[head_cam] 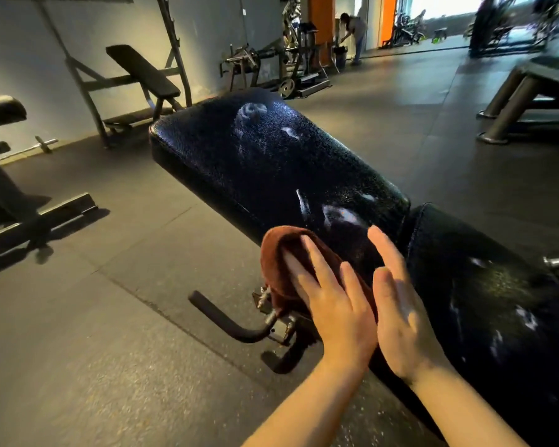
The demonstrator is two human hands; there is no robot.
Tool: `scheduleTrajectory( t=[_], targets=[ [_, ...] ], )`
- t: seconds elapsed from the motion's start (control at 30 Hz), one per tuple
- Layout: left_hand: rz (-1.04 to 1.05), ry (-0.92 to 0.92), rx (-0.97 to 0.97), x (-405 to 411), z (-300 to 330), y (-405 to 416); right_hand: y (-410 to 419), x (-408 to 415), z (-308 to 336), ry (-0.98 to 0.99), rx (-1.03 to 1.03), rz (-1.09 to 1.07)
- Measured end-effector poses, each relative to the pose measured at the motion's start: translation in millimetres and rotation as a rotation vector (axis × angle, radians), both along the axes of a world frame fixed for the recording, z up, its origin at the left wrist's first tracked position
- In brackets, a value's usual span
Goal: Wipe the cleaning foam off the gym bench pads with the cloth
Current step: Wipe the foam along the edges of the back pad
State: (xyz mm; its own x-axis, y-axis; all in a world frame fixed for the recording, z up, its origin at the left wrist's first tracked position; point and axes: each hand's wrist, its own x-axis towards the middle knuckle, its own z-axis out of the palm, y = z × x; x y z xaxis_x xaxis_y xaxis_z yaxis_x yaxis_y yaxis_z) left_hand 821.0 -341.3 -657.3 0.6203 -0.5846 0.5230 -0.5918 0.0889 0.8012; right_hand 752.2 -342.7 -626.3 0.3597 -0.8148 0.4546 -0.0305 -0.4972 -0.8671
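Observation:
A black gym bench fills the middle of the head view, with a long back pad (pixel 271 162) and a seat pad (pixel 484 285) nearer to me. White foam streaks (pixel 339 214) lie on the back pad's near end, another patch (pixel 250 112) near its far end, and flecks (pixel 526 317) on the seat pad. A brown cloth (pixel 278 262) lies folded over the back pad's near left edge. My left hand (pixel 329 301) presses flat on the cloth with straight fingers. My right hand (pixel 397 304) lies beside it, fingers straight, flat on the pad by the gap between pads.
A black adjustment handle (pixel 226 321) sticks out under the bench at the left. An incline bench (pixel 142 72) stands by the wall, another bench frame (pixel 10 195) at far left, a flat bench (pixel 530 91) at right. A person (pixel 355 33) bends over far back. Rubber floor surrounds the bench.

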Motion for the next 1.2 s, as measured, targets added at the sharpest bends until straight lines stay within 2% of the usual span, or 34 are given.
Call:
scheduleTrajectory(
  t=[0.07, 0.13, 0.23, 0.4, 0.5, 0.67, 0.83, 0.93, 1.1, 1.2],
  targets=[
    [-0.117, 0.020, 0.089, -13, -16, 13, 2, -18, -9, -0.055, 0.048, -0.096],
    [-0.158, 0.040, 0.097, -16, -24, 16, 2, -30, -15, -0.076, 0.073, -0.160],
    [-0.100, 0.030, 0.057, -10, -23, 4, 5, -34, -20, -0.002, 0.038, -0.178],
    [-0.009, 0.011, -0.085, 13, -3, -14, 4, -23, -29, 0.169, -0.181, -0.125],
    [0.060, 0.014, -0.157, 39, 19, -21, 0, -19, -38, 0.195, -0.238, -0.120],
    [0.200, 0.172, -0.198, 101, 78, -33, -3, -16, -43, 0.174, -0.243, -0.155],
    [0.214, 0.366, -0.316, 91, 73, -33, -2, -13, -42, 0.117, -0.190, -0.168],
    [0.146, 0.444, -0.258, 58, 48, -27, -2, -14, -42, 0.076, -0.143, -0.151],
    [-0.019, 0.427, 0.023, -25, 0, 1, -2, -22, -35, -0.049, 0.037, -0.053],
    [-0.028, 0.408, 0.067, -32, -1, 3, -4, -29, -34, -0.092, 0.110, -0.001]
  ],
)
